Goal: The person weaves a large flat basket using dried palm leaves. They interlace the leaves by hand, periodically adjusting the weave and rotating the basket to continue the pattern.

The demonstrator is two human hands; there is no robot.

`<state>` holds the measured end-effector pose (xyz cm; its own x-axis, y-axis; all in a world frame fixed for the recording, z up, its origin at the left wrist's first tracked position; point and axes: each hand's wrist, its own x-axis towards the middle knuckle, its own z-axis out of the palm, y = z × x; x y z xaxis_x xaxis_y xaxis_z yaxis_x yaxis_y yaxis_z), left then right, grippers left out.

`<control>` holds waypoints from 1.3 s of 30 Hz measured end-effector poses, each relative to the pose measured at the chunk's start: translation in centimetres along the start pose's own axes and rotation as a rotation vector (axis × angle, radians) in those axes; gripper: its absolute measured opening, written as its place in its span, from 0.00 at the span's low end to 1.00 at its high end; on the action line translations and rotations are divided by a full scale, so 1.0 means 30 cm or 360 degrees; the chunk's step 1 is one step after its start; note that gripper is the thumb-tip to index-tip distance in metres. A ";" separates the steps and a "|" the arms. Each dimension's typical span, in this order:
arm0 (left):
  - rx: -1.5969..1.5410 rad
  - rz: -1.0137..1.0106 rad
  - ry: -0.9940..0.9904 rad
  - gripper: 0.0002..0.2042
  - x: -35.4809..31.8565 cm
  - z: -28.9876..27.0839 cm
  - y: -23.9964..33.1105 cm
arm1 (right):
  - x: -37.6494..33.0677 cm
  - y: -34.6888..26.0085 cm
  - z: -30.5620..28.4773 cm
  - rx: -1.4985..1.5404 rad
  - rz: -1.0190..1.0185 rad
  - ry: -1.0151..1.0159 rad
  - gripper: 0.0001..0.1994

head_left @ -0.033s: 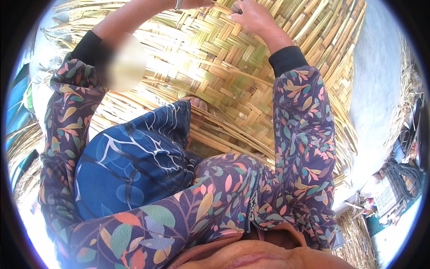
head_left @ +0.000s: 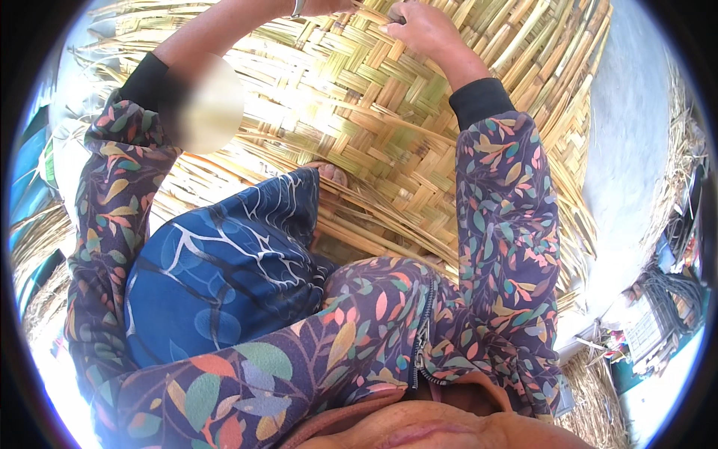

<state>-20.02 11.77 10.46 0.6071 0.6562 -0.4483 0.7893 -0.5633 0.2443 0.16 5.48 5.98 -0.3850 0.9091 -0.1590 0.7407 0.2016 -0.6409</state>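
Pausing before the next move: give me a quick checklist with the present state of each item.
1. Right hand at the yellow-green mat woven from flat plant strips: ok, fingers curled at its upper part.
2. Right grip secure on a strip: cannot tell, the fingers hide it.
3. Left hand fully in view: not ok, the top edge cuts it off.
4. Right black fabric cuff clear of the fingers: ok, bare forearm shows between.
5. Bare toes off the mat: cannot tell, they show beside the blue white-lined cloth, contact unclear.
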 end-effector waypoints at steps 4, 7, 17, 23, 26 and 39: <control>-0.0173 0.0546 0.0812 0.12 -0.002 0.050 -0.055 | 0.009 -0.033 0.010 -0.0144 0.0160 -0.0014 0.13; -0.1007 0.0265 0.0722 0.10 -0.020 0.029 -0.020 | 0.006 -0.015 0.057 -0.0220 0.0033 0.0317 0.14; -0.1276 -0.0107 0.0777 0.10 0.224 0.175 -0.093 | 0.014 -0.029 0.121 -0.0207 0.0527 0.0540 0.13; -0.1244 -0.0030 0.1107 0.11 0.327 0.263 -0.105 | -0.004 -0.031 0.133 -0.0038 0.0601 0.0768 0.12; -0.1275 -0.0183 0.0924 0.15 0.368 0.280 -0.123 | -0.013 -0.049 0.120 0.0245 0.0651 0.0858 0.11; -0.0546 -0.0360 -0.0208 0.32 0.413 0.125 -0.095 | -0.036 -0.029 0.135 0.0510 0.0718 0.1146 0.14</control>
<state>-15.10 19.63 0.98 0.4158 0.6623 -0.6232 0.8995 -0.1987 0.3891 -2.32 2.85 3.66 0.4215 0.9068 -0.0065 0.5075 -0.2418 -0.8270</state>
